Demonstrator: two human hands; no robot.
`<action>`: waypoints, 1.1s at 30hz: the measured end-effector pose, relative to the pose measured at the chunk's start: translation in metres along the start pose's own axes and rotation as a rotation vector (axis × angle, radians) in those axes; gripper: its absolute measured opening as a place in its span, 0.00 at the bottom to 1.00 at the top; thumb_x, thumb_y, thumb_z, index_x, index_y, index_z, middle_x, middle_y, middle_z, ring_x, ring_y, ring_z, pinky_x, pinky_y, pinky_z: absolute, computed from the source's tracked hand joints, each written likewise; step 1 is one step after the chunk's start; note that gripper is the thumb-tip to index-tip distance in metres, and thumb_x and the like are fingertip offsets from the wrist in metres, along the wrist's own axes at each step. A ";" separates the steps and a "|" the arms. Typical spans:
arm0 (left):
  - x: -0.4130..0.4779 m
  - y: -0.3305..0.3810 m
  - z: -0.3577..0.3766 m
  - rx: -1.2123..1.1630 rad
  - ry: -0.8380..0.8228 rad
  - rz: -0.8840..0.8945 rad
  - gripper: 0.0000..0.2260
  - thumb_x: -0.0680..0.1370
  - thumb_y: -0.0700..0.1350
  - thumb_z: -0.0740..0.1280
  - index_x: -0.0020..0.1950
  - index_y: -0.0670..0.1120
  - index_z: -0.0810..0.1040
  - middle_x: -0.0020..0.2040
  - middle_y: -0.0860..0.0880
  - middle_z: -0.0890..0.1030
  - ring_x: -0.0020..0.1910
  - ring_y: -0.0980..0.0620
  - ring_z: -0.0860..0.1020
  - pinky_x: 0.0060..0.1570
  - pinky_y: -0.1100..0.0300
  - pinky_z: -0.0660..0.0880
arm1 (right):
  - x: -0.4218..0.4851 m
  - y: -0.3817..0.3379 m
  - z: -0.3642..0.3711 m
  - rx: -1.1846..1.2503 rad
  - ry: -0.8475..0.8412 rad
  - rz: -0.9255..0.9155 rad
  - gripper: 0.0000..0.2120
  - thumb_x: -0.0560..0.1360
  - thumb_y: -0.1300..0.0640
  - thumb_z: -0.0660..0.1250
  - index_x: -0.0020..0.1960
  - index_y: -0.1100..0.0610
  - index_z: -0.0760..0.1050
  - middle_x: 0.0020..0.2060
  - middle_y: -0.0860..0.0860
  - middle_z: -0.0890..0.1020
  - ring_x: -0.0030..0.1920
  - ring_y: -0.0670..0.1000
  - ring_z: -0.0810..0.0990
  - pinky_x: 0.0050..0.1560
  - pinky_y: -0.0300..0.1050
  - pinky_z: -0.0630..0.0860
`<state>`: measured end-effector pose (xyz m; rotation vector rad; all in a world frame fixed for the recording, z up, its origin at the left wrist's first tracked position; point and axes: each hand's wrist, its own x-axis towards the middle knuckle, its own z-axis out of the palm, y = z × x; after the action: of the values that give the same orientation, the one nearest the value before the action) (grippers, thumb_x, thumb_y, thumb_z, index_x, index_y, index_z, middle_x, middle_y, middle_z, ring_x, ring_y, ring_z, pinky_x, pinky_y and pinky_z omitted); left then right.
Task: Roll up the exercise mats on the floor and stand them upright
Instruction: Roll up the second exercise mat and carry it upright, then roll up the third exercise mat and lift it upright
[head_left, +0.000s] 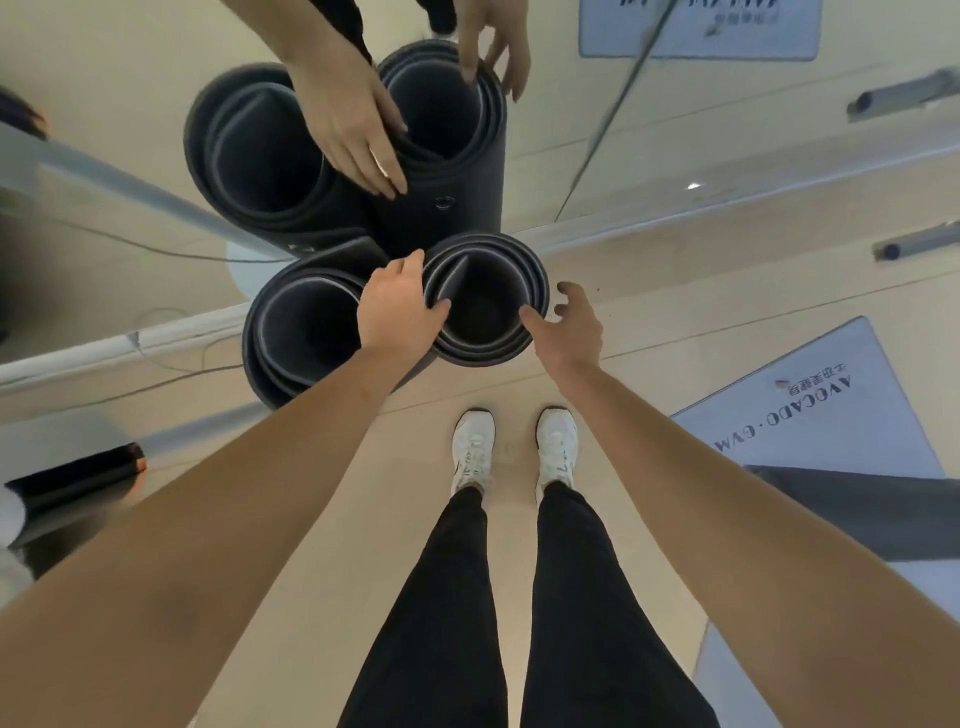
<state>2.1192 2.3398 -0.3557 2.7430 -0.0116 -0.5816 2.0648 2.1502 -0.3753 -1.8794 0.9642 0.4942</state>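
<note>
Two dark rolled exercise mats stand upright side by side against a mirror wall in front of my feet. My left hand (397, 312) grips the top rim of the right-hand rolled mat (485, 354), thumb lying over the rim into its hollow and fingers down between the two rolls. My right hand (569, 325) is at the same roll's right side. Its thumb touches the rim and its fingers are loosely spread just clear of the outer wall. The left-hand rolled mat (270, 358) stands untouched, pressed against the other.
The mirror (597, 130) behind the rolls shows their reflection and my hands. A pale grey printed floor mat (810, 415) and a dark flat mat (857, 512) lie at right. A white rail (171, 335) and a cable run along the mirror's base; a dark cylinder (78, 480) lies at left.
</note>
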 end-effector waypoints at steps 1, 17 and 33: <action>0.003 -0.001 0.001 0.051 0.010 0.011 0.31 0.79 0.51 0.71 0.78 0.43 0.66 0.69 0.42 0.77 0.67 0.40 0.74 0.65 0.46 0.73 | 0.005 -0.002 -0.002 -0.035 -0.013 -0.067 0.34 0.76 0.47 0.73 0.77 0.50 0.64 0.68 0.55 0.78 0.65 0.57 0.78 0.65 0.59 0.77; 0.027 -0.024 -0.006 0.005 0.091 0.160 0.25 0.79 0.46 0.72 0.75 0.46 0.72 0.66 0.45 0.80 0.66 0.44 0.75 0.65 0.48 0.72 | 0.010 0.005 0.027 0.175 -0.064 -0.179 0.22 0.76 0.58 0.71 0.65 0.40 0.72 0.52 0.44 0.82 0.55 0.53 0.83 0.53 0.61 0.84; -0.136 0.052 0.039 -0.136 -0.217 0.370 0.19 0.77 0.45 0.71 0.69 0.50 0.79 0.61 0.55 0.82 0.61 0.52 0.77 0.64 0.57 0.70 | -0.120 0.128 -0.060 0.164 -0.016 0.003 0.14 0.78 0.53 0.70 0.64 0.50 0.79 0.48 0.47 0.85 0.43 0.41 0.80 0.52 0.42 0.77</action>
<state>1.9825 2.2883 -0.3194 2.4467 -0.4999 -0.7365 1.8871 2.1143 -0.3367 -1.7253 0.9676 0.4184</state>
